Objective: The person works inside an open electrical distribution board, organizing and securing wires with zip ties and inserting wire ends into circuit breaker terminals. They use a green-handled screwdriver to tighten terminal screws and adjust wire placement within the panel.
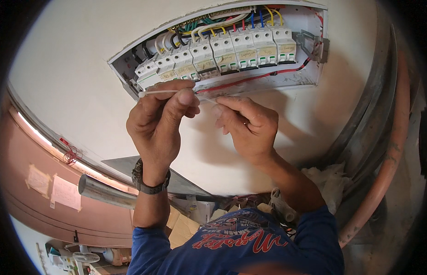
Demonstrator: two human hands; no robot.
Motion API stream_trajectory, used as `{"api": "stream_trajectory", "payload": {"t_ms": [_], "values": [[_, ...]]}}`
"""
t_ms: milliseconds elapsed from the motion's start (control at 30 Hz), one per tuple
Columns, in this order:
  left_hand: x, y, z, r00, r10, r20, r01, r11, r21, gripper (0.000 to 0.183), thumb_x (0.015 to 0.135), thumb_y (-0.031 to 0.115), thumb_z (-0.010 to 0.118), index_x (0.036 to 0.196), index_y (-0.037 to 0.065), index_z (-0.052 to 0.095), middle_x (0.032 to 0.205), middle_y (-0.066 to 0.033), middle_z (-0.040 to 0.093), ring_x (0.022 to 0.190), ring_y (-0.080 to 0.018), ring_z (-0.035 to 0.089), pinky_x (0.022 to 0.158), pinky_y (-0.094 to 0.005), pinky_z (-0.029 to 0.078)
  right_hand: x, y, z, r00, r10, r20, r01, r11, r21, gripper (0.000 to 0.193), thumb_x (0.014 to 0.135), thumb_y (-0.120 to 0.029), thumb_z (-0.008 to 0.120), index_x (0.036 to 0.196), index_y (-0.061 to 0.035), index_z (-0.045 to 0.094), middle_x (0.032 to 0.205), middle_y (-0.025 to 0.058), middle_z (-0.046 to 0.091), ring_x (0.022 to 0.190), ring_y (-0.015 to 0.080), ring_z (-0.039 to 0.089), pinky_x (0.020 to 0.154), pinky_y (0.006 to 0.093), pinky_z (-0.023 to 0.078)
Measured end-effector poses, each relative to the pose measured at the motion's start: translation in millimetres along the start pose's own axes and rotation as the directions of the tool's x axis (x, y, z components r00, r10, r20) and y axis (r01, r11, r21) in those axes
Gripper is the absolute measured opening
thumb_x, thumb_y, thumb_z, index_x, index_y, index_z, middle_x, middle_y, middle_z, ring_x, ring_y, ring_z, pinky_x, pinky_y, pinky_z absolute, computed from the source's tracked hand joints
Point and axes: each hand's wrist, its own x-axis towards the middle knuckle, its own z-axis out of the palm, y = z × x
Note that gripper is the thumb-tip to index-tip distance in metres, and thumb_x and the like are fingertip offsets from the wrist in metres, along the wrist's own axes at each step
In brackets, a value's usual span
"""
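Observation:
Between my two hands stretches a thin white cable tie (160,91). My left hand (162,114) pinches it between thumb and fingers, its small head sticking out to the left. The tail end is pinched in my right hand (250,123), fingers closed, a little lower and to the right. Both hands are just in front of the lower edge of a breaker panel (319,68). Inside it, a row of white circuit breakers (222,52) stands side by side. A red wire (250,79) runs under the breakers; its left end passes behind my left fingers.
Yellow, blue, red, white, black and green wires (209,22) enter the breakers from above. At the right are a metal bracket (322,50) and a long orange pipe (383,178). A metal duct (105,190), cardboard (182,229) and plastic bags (330,183) lie below.

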Motion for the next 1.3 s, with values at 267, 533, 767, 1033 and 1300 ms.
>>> {"api": "stream_trajectory", "payload": {"t_ms": [267,533,767,1033,1300], "values": [[5.5,-0.2,0.4,0.995,-0.097,-0.005,0.096,0.994,-0.057,0.015,0.106,0.010,0.069,0.105,-0.005,0.071,0.090,-0.0145,0.075,0.074,-0.0167,0.072,0.065,-0.0291,0.060,0.0,0.2,-4.5,0.987,-0.157,0.018,0.157,0.966,-0.204,0.010,0.093,0.000,0.080,0.102,-0.0006,0.075,0.081,0.0097,0.076,0.064,0.0171,0.072,0.054,0.0295,0.054],[10.4,-0.5,-4.2,0.990,-0.139,0.018,0.141,0.986,-0.087,0.014,0.106,0.010,0.069,0.103,-0.003,0.070,0.090,-0.0137,0.074,0.073,-0.0159,0.071,0.063,-0.0288,0.059,3.9,0.8,-1.7,0.964,-0.267,0.018,0.260,0.921,-0.290,0.020,0.089,-0.011,0.087,0.100,-0.0020,0.072,0.076,0.0109,0.071,0.062,0.0251,0.070,0.056,0.0351,0.055],[10.8,2.7,-1.7,0.991,-0.133,0.022,0.134,0.989,-0.062,0.014,0.107,0.010,0.069,0.102,-0.003,0.070,0.093,-0.0141,0.075,0.073,-0.0160,0.072,0.063,-0.0286,0.059,2.7,-3.2,-9.0,0.961,-0.259,0.101,0.278,0.904,-0.324,0.040,0.079,-0.018,0.096,0.105,-0.0009,0.070,0.083,0.0096,0.071,0.064,0.0210,0.068,0.055,0.0338,0.053],[12.6,2.4,1.1,0.991,-0.128,0.039,0.131,0.987,-0.097,0.014,0.107,0.010,0.069,0.104,-0.003,0.071,0.094,-0.0149,0.075,0.074,-0.0166,0.073,0.063,-0.0287,0.060,3.1,-3.8,-7.2,0.953,-0.286,0.103,0.304,0.900,-0.314,0.045,0.076,-0.014,0.098,0.109,-0.0001,0.071,0.081,0.0055,0.070,0.061,0.0107,0.061,0.050,0.0265,0.046],[7.3,3.5,-2.1,0.986,-0.164,0.022,0.165,0.982,-0.092,0.014,0.106,0.009,0.069,0.105,-0.005,0.071,0.092,-0.0157,0.075,0.076,-0.0184,0.073,0.065,-0.0305,0.061,-4.9,-10.8,-8.3,0.993,-0.040,0.112,0.050,0.995,-0.088,0.047,0.086,-0.020,0.092,0.121,0.0020,0.070,0.094,0.0143,0.075,0.072,0.0190,0.073,0.061,0.0328,0.057]]}}
